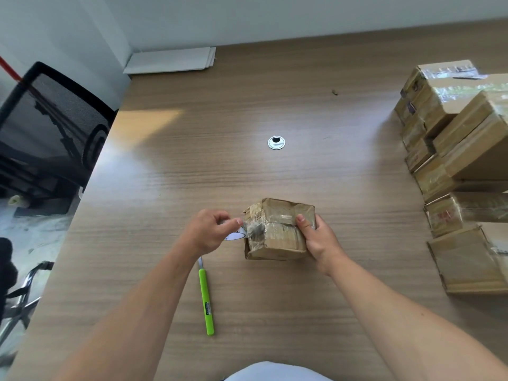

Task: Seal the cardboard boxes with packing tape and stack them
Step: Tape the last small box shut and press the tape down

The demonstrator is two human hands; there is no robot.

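Our right hand (316,243) grips the box (277,237) at 3 o'clock to brace it. Our left hand (209,229) pinches the tape (235,236) at 9, likely for tension. We keep the cutter (206,298) at 6, within reach.

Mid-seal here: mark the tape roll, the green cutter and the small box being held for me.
tape roll (234,236), head view, on its white inner core.
green cutter (206,301), head view, middle of its green handle.
small box (276,244), head view, on its near cardboard side.
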